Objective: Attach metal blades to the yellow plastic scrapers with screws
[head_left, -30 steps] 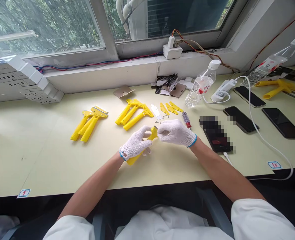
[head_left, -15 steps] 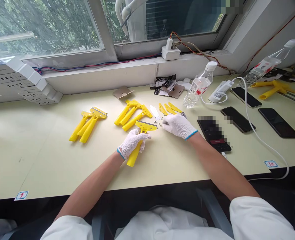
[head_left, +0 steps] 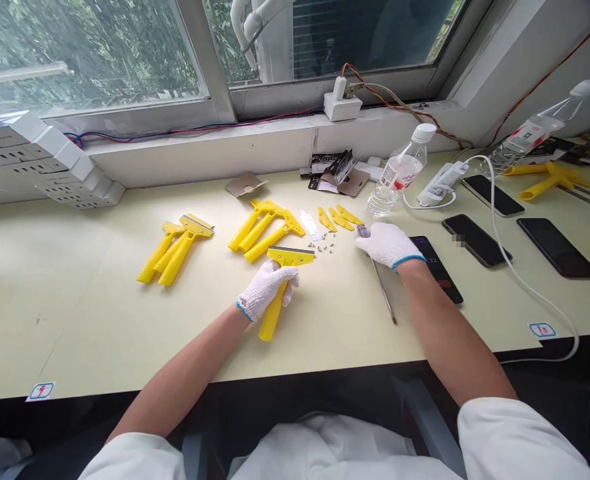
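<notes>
My left hand, in a white knit glove, is closed around the handle of a yellow scraper. The scraper's wide head, with a dark strip along its top edge, points away from me. Over to the right, my gloved right hand is wrapped round a screwdriver. Its grey handle end shows past the fingers, and its shaft slants down toward the front of the table. Between the hands lie several small screws. Behind them are white blades and three curved yellow cover plates.
Several yellow scrapers lie behind my left hand, and another group is farther left. A water bottle, a power strip and several phones stand or lie right. A white cable hangs over the table edge.
My right hand has moved right, away from the screws, and the screwdriver's shaft now shows below it. The left hand still holds the scraper, with its handle swung slightly right.
</notes>
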`<state>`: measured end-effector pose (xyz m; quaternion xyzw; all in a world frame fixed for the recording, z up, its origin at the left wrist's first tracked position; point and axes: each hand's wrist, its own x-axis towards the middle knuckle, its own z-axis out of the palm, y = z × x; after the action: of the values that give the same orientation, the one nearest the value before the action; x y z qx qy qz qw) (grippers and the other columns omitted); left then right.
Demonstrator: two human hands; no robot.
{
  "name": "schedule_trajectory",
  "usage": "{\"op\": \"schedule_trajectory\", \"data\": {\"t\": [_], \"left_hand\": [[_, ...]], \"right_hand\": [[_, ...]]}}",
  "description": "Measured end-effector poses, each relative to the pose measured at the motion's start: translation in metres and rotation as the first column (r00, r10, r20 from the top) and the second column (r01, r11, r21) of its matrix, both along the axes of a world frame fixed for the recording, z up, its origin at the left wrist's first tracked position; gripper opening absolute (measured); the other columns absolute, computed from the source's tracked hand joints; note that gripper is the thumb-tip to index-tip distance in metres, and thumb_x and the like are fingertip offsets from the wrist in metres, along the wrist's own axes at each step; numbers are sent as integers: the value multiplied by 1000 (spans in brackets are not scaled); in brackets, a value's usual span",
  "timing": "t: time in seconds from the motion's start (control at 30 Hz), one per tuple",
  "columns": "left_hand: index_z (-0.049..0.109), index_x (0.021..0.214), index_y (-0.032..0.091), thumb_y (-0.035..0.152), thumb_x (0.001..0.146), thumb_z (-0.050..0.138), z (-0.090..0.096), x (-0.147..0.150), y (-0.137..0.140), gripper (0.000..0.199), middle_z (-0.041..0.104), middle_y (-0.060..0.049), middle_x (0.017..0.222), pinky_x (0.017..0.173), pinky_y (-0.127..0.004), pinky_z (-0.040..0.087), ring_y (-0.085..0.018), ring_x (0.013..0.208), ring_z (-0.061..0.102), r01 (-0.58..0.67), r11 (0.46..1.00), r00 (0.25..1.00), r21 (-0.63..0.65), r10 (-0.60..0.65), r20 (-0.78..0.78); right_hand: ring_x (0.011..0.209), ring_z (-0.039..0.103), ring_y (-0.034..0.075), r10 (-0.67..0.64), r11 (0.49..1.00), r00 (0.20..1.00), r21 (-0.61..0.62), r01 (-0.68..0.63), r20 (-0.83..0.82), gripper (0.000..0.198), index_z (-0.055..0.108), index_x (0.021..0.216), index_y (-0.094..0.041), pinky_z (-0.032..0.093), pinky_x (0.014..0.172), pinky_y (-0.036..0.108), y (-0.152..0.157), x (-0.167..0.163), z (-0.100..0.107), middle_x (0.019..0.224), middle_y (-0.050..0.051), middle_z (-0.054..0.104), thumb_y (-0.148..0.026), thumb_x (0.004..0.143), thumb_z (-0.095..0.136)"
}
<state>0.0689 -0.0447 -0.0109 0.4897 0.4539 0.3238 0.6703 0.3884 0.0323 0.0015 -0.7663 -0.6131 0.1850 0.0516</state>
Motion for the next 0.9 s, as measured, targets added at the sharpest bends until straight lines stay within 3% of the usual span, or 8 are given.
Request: {"op": "schedule_trajectory", "data": {"t": [0.07,0.17,0.23,0.27,0.37,0.47,0.63,0.9], "left_hand": [[67,76,20,40,91,74,-2,0,1,26,59,-1,51,52,-28,43,-14,43,51,-14,1000,1000,-8,13,-9],[70,80,19,39,90,75,-3,0,2,23,61,-3,52,51,-28,43,-14,43,51,-25,1000,1000,-11,25,-5],[70,80,19,37,89,75,-3,1,2,22,61,-2,52,52,-28,44,-14,44,52,-42,999,999,-15,42,-8],[69,78,19,37,90,75,-3,1,2,22,59,-2,52,51,-28,45,-14,44,52,-55,998,998,-18,55,-8],[61,74,21,40,89,76,-2,3,1,28,58,1,57,47,-29,46,-13,43,51,-110,993,993,-45,112,44],[57,76,22,43,87,81,-2,4,1,34,58,3,63,41,-29,45,-12,42,50,-154,984,982,-86,162,99],[58,77,22,44,87,81,-2,4,1,34,59,2,63,42,-28,46,-12,41,51,-157,984,983,-87,164,85],[57,79,22,41,88,78,-1,4,1,30,59,2,65,42,-27,45,-11,41,51,-173,981,981,-84,180,72]], "right_hand": [[73,71,26,10,999,941,43,4,-338,21,67,77,-17,51,65,35,1,-1,6,77,14,73,-35,88,70],[49,52,15,58,974,529,164,157,-847,21,61,85,-21,35,45,27,-2,-9,15,68,4,65,-40,86,69],[47,49,13,200,914,290,285,287,-936,28,58,98,-24,32,40,26,-8,-18,19,73,2,66,-47,87,69],[48,51,14,285,869,245,357,343,-927,31,55,102,-25,35,41,27,-11,-23,21,76,2,67,-49,88,69],[53,59,16,409,733,312,512,447,-858,36,48,106,-28,46,46,29,-20,-35,23,81,1,68,-55,91,68],[52,59,17,450,670,373,583,459,-811,36,47,107,-29,49,46,31,-24,-39,22,81,1,67,-55,93,67],[50,59,16,501,656,355,613,441,-790,36,49,106,-29,49,44,30,-25,-38,19,79,0,69,-55,94,70],[49,65,17,625,631,181,628,455,-759,34,62,107,-26,52,40,29,-19,-36,9,80,-1,77,-46,89,83]]}}
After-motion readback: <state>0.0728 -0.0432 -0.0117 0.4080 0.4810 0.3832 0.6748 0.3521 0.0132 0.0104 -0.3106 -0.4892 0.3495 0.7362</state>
